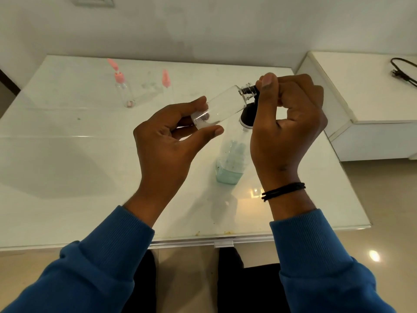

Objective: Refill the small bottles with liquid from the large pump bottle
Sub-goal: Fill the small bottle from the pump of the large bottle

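The right hand (pixel 286 123) hides the large pump bottle's (pixel 232 159) pump head.

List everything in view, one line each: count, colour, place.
small bottle: 1, clear, black top, held tilted over the table
large pump bottle: 1, clear, black top, a little blue-green liquid, table centre
pink-topped bottles: 2, clear, far left of table; the second
table: 1, white, glossy
cabinet: 1, white, right
cable: 1, black, on cabinet
left hand: holds small bottle's base
right hand: pinches its black top
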{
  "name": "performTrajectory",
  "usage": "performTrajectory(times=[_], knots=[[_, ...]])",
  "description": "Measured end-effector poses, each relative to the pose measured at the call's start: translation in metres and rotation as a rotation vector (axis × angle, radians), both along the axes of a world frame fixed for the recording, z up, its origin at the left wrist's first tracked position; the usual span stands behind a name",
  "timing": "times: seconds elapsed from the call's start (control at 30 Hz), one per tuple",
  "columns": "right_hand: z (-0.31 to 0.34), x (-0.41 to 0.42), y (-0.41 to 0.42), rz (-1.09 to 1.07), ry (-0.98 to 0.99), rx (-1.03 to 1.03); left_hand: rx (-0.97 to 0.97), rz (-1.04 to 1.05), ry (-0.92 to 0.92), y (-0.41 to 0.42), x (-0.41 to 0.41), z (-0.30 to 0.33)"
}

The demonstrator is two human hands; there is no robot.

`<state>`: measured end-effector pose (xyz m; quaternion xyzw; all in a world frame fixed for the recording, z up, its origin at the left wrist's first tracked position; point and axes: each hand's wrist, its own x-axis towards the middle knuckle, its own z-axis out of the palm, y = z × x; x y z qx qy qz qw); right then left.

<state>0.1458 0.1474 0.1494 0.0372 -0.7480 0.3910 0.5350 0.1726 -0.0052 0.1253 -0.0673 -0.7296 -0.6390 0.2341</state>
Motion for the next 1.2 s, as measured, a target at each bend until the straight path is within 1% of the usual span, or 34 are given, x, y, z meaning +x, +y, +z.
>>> performTrajectory(times=[0.2,0.43,0.67,0.9,1.2], knots=[[-0.01,-0.001,-0.003,0.025,0.012,-0.041,-0.009,0.007,-0.013,-0.002,0.0,0.0],[-0.001,-0.001,0.0,0.016,0.001,0.005,0.0,0.008,-0.021,0.0,0.0,0.0],[-0.01,-0.002,-0.001,0.045,0.0,-0.067,0.0,0.002,-0.035,-0.001,0.001,0.001],[-0.002,-0.001,0.001,0.039,-0.009,-0.031,0.019,-0.01,-0.036,0.0,0.0,0.001],[-0.011,-0.001,-0.001,0.059,-0.001,-0.065,0.009,0.002,-0.039,0.0,0.001,0.003]])
